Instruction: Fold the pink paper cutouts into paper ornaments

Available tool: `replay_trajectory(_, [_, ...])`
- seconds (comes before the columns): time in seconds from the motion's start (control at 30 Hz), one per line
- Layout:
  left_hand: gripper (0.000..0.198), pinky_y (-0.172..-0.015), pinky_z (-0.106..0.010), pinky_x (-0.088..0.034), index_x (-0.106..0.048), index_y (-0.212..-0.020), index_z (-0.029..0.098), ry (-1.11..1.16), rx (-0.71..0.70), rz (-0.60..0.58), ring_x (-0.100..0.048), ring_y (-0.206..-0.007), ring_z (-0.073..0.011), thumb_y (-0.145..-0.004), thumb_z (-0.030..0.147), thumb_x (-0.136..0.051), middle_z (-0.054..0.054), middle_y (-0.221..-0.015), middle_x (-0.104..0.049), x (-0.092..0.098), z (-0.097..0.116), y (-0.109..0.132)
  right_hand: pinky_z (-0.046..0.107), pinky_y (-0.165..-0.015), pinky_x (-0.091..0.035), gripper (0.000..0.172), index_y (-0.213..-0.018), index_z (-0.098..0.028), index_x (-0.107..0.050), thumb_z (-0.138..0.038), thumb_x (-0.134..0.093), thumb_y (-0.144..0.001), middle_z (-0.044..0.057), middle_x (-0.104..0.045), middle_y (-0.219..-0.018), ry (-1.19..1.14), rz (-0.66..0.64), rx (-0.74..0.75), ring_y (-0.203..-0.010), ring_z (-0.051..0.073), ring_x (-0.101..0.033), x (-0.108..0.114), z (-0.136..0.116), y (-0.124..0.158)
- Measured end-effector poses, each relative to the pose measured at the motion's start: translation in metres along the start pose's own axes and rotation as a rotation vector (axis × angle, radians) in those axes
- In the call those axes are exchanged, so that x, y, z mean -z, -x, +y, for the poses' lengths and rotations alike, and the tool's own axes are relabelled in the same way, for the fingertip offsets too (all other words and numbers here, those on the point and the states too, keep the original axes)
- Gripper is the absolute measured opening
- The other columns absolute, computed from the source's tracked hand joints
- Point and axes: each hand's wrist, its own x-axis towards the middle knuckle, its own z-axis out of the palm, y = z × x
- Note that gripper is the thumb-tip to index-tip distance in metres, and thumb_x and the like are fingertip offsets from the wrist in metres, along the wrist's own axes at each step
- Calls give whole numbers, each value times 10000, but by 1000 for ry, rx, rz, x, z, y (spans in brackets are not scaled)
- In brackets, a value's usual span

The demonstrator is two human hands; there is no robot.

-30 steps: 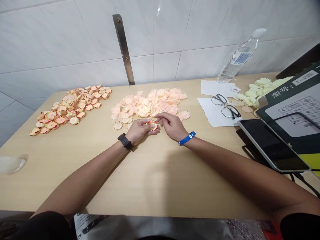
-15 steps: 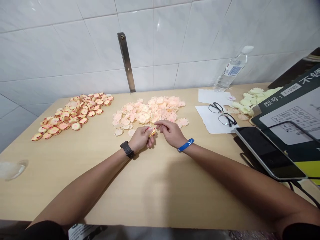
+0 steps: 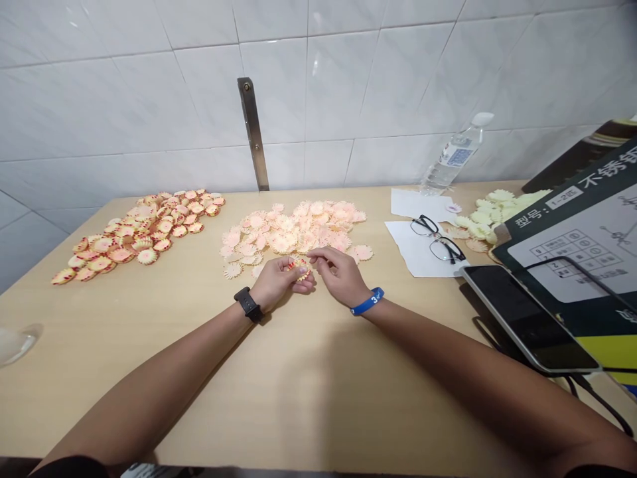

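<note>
My left hand (image 3: 277,280), with a black watch on the wrist, is closed around a small flower-shaped piece with red and yellow in it (image 3: 300,267). My right hand (image 3: 340,272), wearing a blue wristband, pinches at the same piece from the right, fingertips touching it. Both hands rest on the wooden table (image 3: 308,385) just in front of a heap of pale pink flower pieces (image 3: 293,229). A second heap of red-and-yellow flower pieces (image 3: 139,229) lies to the left.
Glasses (image 3: 435,239) lie on white paper (image 3: 418,255) to the right. A water bottle (image 3: 450,156) stands by the tiled wall. Pale yellow pieces (image 3: 485,216), a tablet (image 3: 527,318) and a printed box (image 3: 582,239) fill the right side. A metal bracket (image 3: 253,133) rises behind.
The view has tilted up a little, so everything sits lower in the picture. My hands stay together on the small piece, with only slight finger movement.
</note>
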Motion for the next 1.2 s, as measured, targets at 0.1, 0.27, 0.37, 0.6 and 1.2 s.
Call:
replay_trajectory(0.1, [329, -546, -249, -553, -576, -708, 99, -60, 16, 5, -664, -539, -138, -692, 312, -827, -70, -642, -682, -3, 3, 2, 298, -684, -514, 240, -942, -208, -650, -107, -436, -904, 49, -676, -864, 9, -2, 69, -794, 163, -635, 0, -3, 1])
replay_trajectory(0.27, [318, -540, -237, -555, -544, -710, 109, -87, -20, 25, -659, -526, -127, -727, 298, -800, -44, -619, -666, -7, 3, 2, 327, -722, -529, 220, -997, -222, -651, -131, -467, -917, 61, -670, -914, 25, -1, 194, -836, 176, -632, -1, -4, 3])
replay_trajectory(0.37, [324, -548, -245, -558, -514, -708, 121, -72, -27, 33, -655, -520, -124, -730, 276, -797, -35, -613, -662, -7, 1, 1, 343, -755, -539, 227, -1022, -232, -658, -138, -479, -920, 70, -651, -958, 43, 29, 230, -888, 183, -625, -1, -4, 5])
replay_trajectory(0.6, [262, -567, -268, -571, -487, -714, 130, -68, -15, 72, -665, -517, -135, -790, 187, -732, -34, -596, -663, -8, 0, 1, 362, -769, -551, 203, -991, -244, -678, -169, -500, -929, 72, -633, -959, 132, 9, 268, -898, 193, -628, -2, -3, 5])
replay_trajectory(1.2, [205, -673, -271, -580, -603, -852, 100, -69, -46, -1, -700, -646, -141, -788, 237, -741, -60, -729, -697, -3, -3, -2, 333, -717, -543, 172, -913, -219, -651, -121, -510, -901, 68, -638, -929, 134, 25, 225, -866, 187, -627, -3, -3, 5])
